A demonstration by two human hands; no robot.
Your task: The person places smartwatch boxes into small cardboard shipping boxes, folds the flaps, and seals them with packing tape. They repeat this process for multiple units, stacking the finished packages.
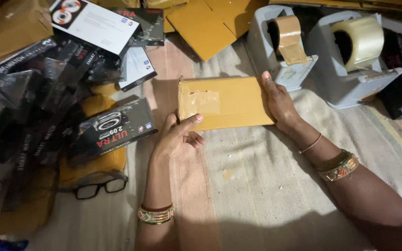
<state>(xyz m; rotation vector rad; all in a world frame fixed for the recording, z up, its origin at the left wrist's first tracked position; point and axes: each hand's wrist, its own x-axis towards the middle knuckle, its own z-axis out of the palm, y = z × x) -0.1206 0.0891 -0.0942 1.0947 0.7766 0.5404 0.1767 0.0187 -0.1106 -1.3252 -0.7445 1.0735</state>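
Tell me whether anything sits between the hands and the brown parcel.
Nothing visible does. The left hand grips the brown parcel at its near-left corner, and the right hand presses its right edge directly.

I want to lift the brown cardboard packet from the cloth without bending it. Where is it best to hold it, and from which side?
Probably by its two short ends, coming in from left and right. The brown packet lies flat and thin on the cloth. The left hand is at its lower left corner, and the right hand lies along its right end.
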